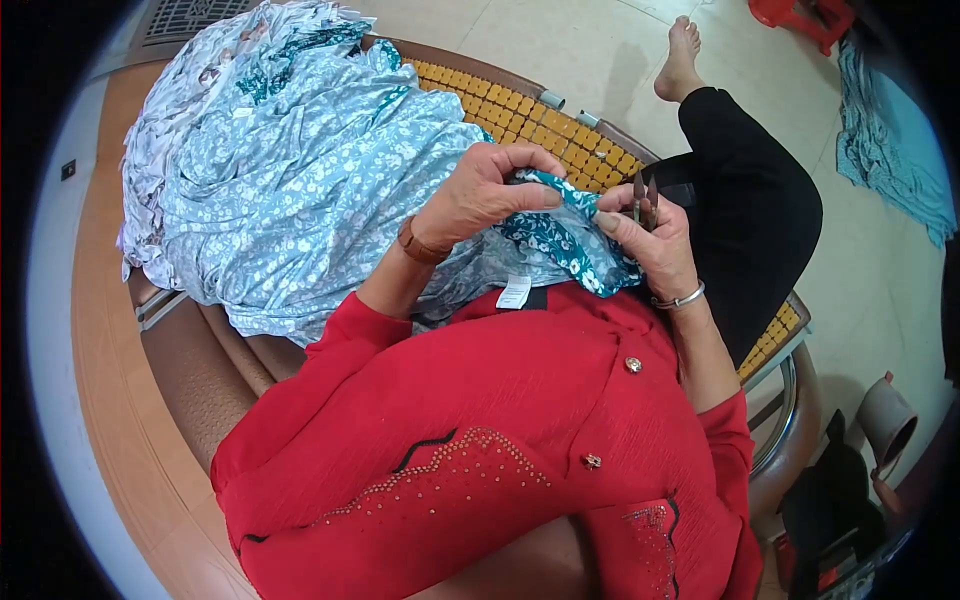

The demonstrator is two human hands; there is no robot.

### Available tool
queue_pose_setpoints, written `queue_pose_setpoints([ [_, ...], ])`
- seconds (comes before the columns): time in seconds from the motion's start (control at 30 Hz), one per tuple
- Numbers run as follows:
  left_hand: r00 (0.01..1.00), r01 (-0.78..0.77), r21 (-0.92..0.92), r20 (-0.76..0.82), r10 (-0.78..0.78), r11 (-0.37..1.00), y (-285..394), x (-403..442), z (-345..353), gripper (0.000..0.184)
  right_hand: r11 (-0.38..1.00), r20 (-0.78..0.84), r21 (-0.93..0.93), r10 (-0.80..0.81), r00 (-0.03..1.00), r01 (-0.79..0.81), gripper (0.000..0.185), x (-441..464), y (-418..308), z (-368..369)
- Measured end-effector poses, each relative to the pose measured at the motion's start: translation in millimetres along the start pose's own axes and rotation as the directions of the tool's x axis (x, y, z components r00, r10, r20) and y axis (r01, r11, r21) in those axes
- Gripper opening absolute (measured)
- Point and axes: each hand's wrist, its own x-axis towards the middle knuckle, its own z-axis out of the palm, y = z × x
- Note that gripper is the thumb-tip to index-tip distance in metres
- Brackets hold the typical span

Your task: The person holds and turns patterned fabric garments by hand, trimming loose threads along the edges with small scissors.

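Observation:
My left hand [488,195], with a brown band at the wrist, pinches the edge of a teal floral garment [575,255] in front of my red top. My right hand [660,245], wearing a silver bangle, grips the same cloth between thumb and fingers. Small metal thread snips [645,200] are also in the right hand, their tips pointing up and away from the fabric. A white label [514,292] hangs from the garment near my lap. Light blue floral cloth stretches from the held part toward the pile on the left.
A big heap of floral garments [300,190] covers the left of the tiled-mat bench [530,115]. My bent leg in black trousers [750,190] is on the right. Blue cloth [880,150] and a red stool [805,18] are on the floor at the far right.

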Motion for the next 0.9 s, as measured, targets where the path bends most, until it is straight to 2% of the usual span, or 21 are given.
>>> queue_pose_setpoints([
  [0.1,0.987,-0.152,0.143,0.073,0.142,0.978,-0.1,3.6,8.7,0.016,0.989,0.011,-0.057,-0.138,0.99,0.138,0.016,-0.7,-5.3,5.3],
  [0.27,0.987,-0.144,0.235,0.1,0.123,0.961,-6.3,7.5,21.7,0.015,0.957,-0.058,-0.071,-0.285,0.957,0.281,0.016,2.1,-1.9,8.8],
  [0.3,0.987,-0.142,0.235,0.103,0.121,0.961,-6.2,7.5,22.2,0.015,0.958,-0.061,-0.07,-0.284,0.957,0.279,0.016,2.2,-1.7,6.7],
  [0.43,0.999,0.004,0.093,0.045,-0.008,0.996,-3.7,6.0,20.9,0.017,0.999,-0.186,-0.002,-0.033,0.982,0.033,0.019,1.8,-3.0,-5.8],
  [0.47,0.999,0.003,0.093,0.045,-0.007,0.996,-2.9,6.3,20.5,0.017,0.999,-0.186,-0.003,-0.034,0.982,0.034,0.019,1.4,-3.3,-5.5],
  [0.6,0.999,0.052,-0.02,0.009,-0.052,0.998,-1.3,5.6,18.2,0.018,0.998,-0.02,-0.001,-0.063,0.998,0.063,0.023,-3.8,-3.7,-0.7],
  [0.77,0.995,0.099,-0.12,0.016,-0.098,0.988,-5.6,4.6,15.6,0.019,0.98,0.021,-0.171,-0.102,0.995,0.104,0.026,-3.6,1.1,-2.8],
  [0.9,0.994,0.106,-0.117,0.05,-0.101,0.987,-9.1,5.5,14.8,0.019,0.982,0.066,-0.179,-0.057,0.996,0.068,0.027,-3.3,0.5,-6.1],
])
